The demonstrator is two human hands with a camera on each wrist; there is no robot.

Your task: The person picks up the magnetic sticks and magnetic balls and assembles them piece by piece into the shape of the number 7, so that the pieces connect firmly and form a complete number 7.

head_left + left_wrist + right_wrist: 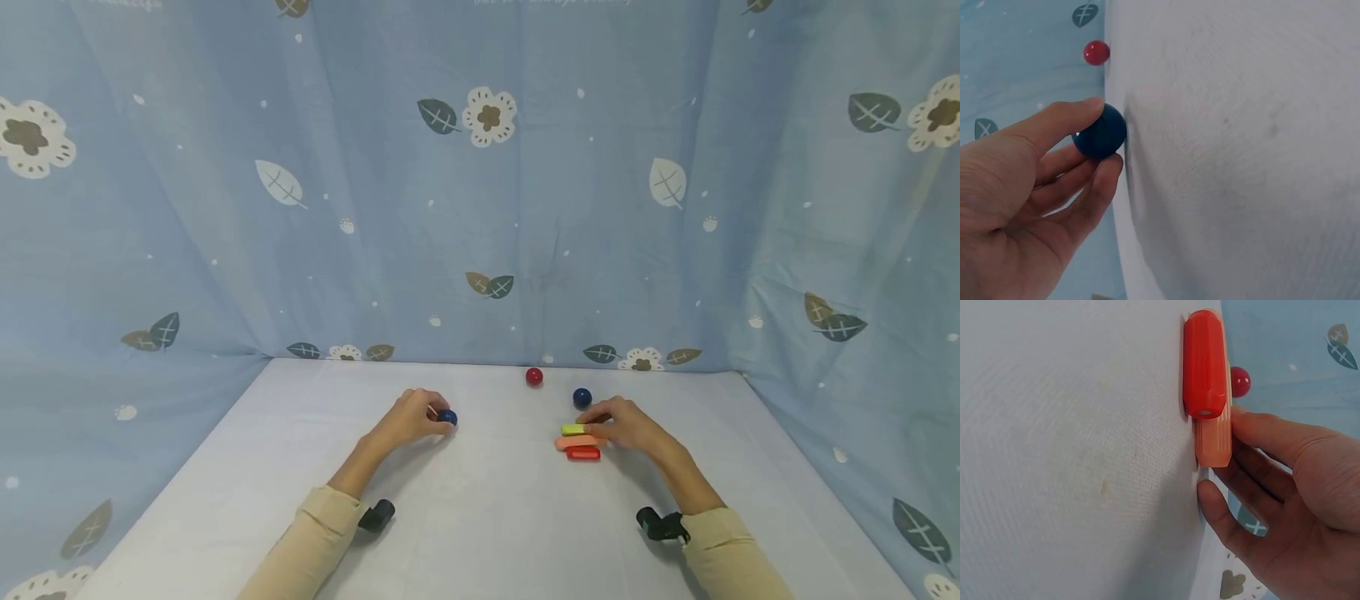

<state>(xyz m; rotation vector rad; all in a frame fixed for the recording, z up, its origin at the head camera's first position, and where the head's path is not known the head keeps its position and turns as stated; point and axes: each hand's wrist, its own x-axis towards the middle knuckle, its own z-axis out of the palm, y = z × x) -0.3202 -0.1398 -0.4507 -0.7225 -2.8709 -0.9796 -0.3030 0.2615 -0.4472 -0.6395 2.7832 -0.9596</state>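
Note:
My left hand (408,418) pinches a glossy dark blue ball (1105,134) between thumb and fingertips, close over the white tabletop at left of centre. To the right, my right hand (628,425) holds the right end of a short yellow-green bar (572,429) between thumb and fingers. Just in front of that bar lies an orange bar (573,443) with ribbed sides. Nearest me in this row is a stubby red bar (1204,365) with a small hole in its end. In the right wrist view the red and orange bars mostly hide the yellow-green one.
A second dark blue ball (582,398) sits just behind the right hand's fingers. Near the back edge of the white table (480,517) is a red ball (534,377). A blue patterned curtain (420,208) hangs behind and along the sides.

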